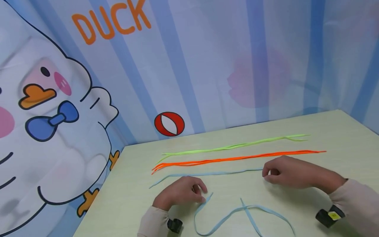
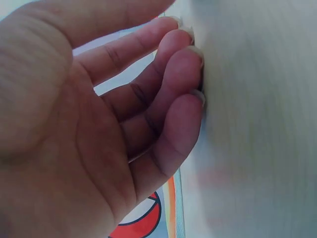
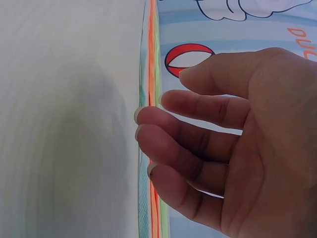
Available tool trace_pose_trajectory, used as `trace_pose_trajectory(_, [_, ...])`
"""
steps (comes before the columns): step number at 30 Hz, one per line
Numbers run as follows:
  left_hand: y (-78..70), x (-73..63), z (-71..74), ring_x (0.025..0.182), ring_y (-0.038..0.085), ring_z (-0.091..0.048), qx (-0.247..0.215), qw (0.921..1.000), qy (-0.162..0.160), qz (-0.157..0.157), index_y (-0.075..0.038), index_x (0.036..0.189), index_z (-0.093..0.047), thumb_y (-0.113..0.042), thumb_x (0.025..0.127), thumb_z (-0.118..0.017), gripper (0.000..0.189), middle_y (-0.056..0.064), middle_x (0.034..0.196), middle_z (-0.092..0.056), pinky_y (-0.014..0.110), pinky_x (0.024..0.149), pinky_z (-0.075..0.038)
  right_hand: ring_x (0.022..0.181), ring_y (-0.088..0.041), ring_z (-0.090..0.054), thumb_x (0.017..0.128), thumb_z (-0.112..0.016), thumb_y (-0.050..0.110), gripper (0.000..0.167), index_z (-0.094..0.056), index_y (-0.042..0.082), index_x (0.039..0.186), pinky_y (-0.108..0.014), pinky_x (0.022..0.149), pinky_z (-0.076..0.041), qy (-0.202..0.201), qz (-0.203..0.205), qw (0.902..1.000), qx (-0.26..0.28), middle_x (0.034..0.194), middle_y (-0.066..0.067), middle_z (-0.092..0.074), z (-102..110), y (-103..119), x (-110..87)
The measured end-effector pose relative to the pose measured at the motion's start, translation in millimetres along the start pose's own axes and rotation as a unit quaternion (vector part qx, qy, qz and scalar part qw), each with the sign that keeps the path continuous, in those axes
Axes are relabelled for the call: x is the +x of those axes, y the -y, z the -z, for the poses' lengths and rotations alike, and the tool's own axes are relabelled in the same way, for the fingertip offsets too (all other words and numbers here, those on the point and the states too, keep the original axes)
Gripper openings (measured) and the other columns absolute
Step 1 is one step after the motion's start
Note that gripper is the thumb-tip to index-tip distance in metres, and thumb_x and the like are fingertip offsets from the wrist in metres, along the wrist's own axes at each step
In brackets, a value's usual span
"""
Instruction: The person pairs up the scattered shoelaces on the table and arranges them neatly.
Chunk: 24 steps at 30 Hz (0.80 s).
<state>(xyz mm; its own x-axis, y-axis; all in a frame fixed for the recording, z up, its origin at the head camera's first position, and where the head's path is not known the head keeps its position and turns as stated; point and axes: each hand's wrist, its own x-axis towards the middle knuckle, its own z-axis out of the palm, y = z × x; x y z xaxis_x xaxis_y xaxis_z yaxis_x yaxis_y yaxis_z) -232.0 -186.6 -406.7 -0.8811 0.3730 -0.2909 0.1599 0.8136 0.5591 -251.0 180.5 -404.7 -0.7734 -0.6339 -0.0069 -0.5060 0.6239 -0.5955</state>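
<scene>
My left hand (image 1: 182,192) is low over the table, its fingertips beside one end of a curving light blue flat lace (image 1: 222,220). In the left wrist view its fingers are loosely bent near the tabletop, with nothing between thumb and fingers. The right hand (image 1: 291,172) hovers by the right end of a straight light blue lace (image 1: 207,173), covering that end from the head camera. Loosely bent fingers with an empty palm show in the right wrist view. Behind that lace lie orange laces (image 1: 225,160) and yellow-green laces (image 1: 231,147), stretched roughly parallel.
A pale wooden table (image 1: 142,210) carries all the laces. The curving blue lace crosses itself or another piece near the front, and part runs out of frame. Behind the table hangs a blue striped cloth (image 1: 207,65) with a duck print (image 1: 59,148).
</scene>
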Motion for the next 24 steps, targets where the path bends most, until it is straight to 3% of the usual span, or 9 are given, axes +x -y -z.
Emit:
trace_pose_trajectory(8, [-2.1, 2.1, -4.2, 0.078, 0.017, -0.056, 0.015, 0.9996, 0.000, 0.023, -0.024, 0.086, -0.070, -0.016, 0.085, -0.080, 0.013, -0.002, 0.081, -0.065, 0.033, 0.068, -0.047, 0.069, -0.006, -0.053, 0.096, -0.066, 0.023, 0.007, -0.071, 0.023, 0.101, -0.027, 0.064, -0.046, 0.019, 0.013, 0.9997, 0.005, 0.078, 0.012, -0.059, -11.7, 5.7, 3.1])
trace_pose_trajectory(16, [-4.6, 0.5, -4.9, 0.079, 0.017, -0.056, 0.018, 0.9997, -0.001, 0.017, -0.022, 0.086, -0.070, -0.014, 0.086, -0.078, 0.011, -0.002, 0.082, -0.064, 0.034, 0.069, -0.047, 0.067, -0.006, -0.053, 0.096, -0.067, 0.023, 0.008, -0.071, 0.023, 0.102, -0.027, 0.063, -0.046, 0.034, 0.025, 0.9990, 0.015, 0.077, 0.013, -0.059, -19.7, 12.4, 5.7])
trace_pose_trajectory(24, [-4.1, 1.6, -5.0, 0.073, 0.016, -0.056, 0.017, 0.9998, -0.003, -0.001, -0.027, 0.098, -0.065, -0.007, 0.091, -0.069, 0.022, -0.001, 0.081, -0.062, 0.031, 0.065, -0.046, 0.066, -0.006, -0.053, 0.096, -0.067, 0.025, 0.007, -0.071, 0.025, 0.101, -0.027, 0.063, -0.046, 0.051, 0.033, 0.9979, 0.024, 0.076, 0.013, -0.059, -27.1, 19.3, 7.1])
